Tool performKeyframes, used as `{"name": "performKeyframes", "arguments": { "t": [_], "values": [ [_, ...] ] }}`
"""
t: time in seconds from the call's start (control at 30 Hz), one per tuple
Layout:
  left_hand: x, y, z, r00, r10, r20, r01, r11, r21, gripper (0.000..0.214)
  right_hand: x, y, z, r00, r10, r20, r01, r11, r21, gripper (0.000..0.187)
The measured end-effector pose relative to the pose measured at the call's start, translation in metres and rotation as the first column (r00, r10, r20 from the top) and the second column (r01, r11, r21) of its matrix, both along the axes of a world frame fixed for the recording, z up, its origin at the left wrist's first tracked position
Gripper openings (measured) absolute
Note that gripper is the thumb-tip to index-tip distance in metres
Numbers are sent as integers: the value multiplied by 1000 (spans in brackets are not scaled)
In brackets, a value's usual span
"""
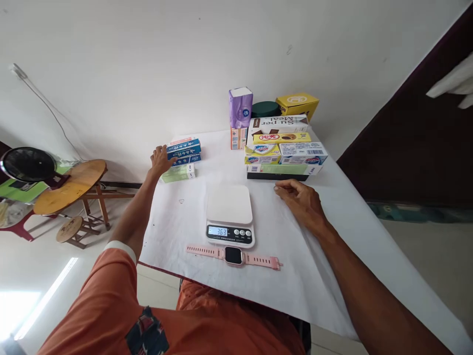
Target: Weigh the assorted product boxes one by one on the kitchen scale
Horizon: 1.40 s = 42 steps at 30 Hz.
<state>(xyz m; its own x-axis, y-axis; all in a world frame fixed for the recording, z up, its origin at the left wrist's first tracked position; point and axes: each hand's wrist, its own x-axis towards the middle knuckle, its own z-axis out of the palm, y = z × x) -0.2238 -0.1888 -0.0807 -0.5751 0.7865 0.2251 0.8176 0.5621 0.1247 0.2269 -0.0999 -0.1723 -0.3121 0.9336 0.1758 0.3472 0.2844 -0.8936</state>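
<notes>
My left hand (160, 160) reaches to the far left of the white table (332, 236) and touches the end of a stack of blue toothpaste boxes (184, 150), fingers curled around it. A pale green box (178, 173) lies under that stack. My right hand (300, 198) rests flat on the table, fingers loosely spread, holding nothing, just in front of a pile of boxes (284, 148). A white kitchen scale (229, 214) with a lit display stands between my hands, its pan bare. A pink smartwatch (233, 256) lies flat in front of the scale.
Behind the box pile stand a purple tissue pack (240, 107), a dark green lid (266, 109) and a yellow box (297, 104). A round wooden table (70, 185), a stool (70, 229) and a fan (27, 165) are on the floor at left.
</notes>
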Motion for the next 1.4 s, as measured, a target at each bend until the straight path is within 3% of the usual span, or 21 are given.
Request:
{"name": "performKeyframes", "arguments": {
  "t": [0.17, 0.43, 0.57, 0.7, 0.8, 0.93, 1.07, 1.17, 1.27, 1.4],
  "values": [
    [-16, -5, -7, 997, -30, -69, 24, 996, -84, 73, 2, 0, -4, 1000, -29, 0, 29, 1000, -2, 26],
    [-32, 15, 8, 997, -59, -42, 50, 981, -186, 79, 2, -1, -6, 1000, -24, -8, 24, 1000, 10, 27],
    [-26, 12, 9, 999, -41, -5, 40, 994, -102, 69, 4, -1, -2, 1000, 7, -22, -6, 999, 31, 28],
    [-15, -7, 16, 996, -50, 73, 47, 998, 42, 56, 5, 2, 0, 999, 30, -34, -29, 999, 31, 26],
    [0, -26, 29, 996, -86, 21, 83, 989, 126, 52, 5, 3, 2, 999, 29, -27, -28, 999, 31, 25],
    [42, -56, 38, 954, -291, -72, 297, 949, 106, 52, 4, 3, 4, 999, 13, -37, -13, 1000, 9, 21],
    [103, -83, 22, 861, -508, -27, 508, 861, 12, 46, 4, 1, 7, 999, 8, -41, -8, 1000, 2, 19],
    [141, -92, 5, 799, -597, 69, 600, 799, -42, 41, 6, 1, 8, 998, 23, -58, -22, 1000, 17, 19],
    [158, -94, -4, 795, -588, 151, 601, 796, -64, 42, 7, 1, 8, 996, 41, -78, -39, 999, 30, 20],
    [157, -90, -1, 790, -588, 173, 607, 790, -84, 53, 6, 3, 7, 997, 37, -74, -36, 999, 13, 20]
  ]
}}
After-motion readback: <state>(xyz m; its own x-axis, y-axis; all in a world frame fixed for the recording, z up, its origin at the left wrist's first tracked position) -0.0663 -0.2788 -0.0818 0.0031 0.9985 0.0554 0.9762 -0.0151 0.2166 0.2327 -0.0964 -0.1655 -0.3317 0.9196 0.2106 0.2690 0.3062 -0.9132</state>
